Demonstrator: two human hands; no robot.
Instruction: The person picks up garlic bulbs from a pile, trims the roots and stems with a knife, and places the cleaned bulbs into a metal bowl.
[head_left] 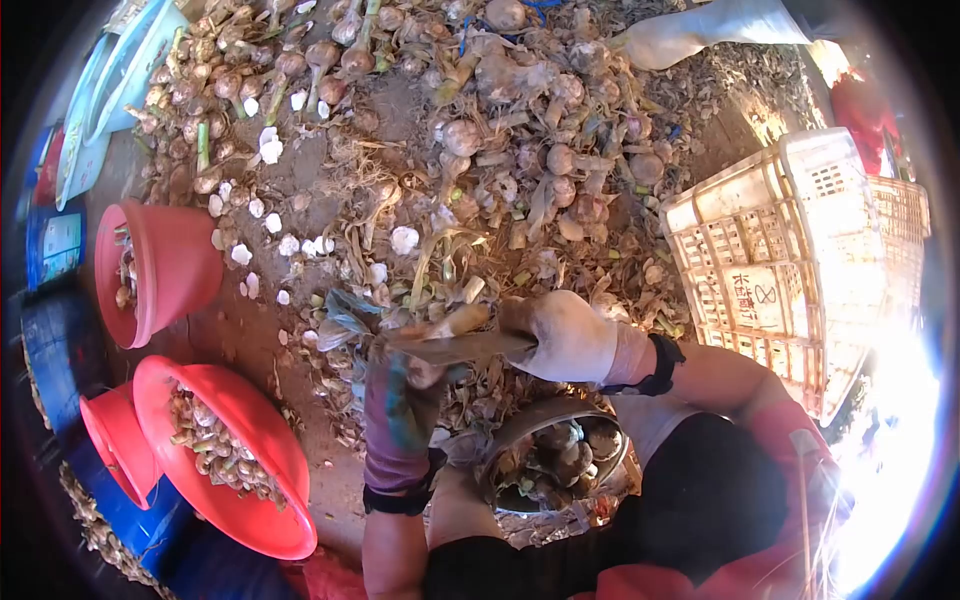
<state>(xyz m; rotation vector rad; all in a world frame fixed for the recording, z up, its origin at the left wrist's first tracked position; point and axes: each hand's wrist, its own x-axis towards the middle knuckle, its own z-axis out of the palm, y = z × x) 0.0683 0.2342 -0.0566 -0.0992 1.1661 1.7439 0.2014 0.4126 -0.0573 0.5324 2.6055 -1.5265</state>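
My right hand, in a white glove, grips a knife whose flat dark blade points left toward my other hand. My left hand, in a purple and teal glove, is closed around a garlic bulb, mostly hidden by the fingers and blade. A pale garlic stalk sticks out just above the blade. Below both hands, between my legs, a round bucket holds several garlic bulbs. Dry garlic skins and leaves lie around it.
Garlic bulbs with stalks cover the ground ahead. A red basin with trimmed garlic and a pink bucket stand left. A white plastic crate stands right. Another person's sleeved arm reaches in at upper right.
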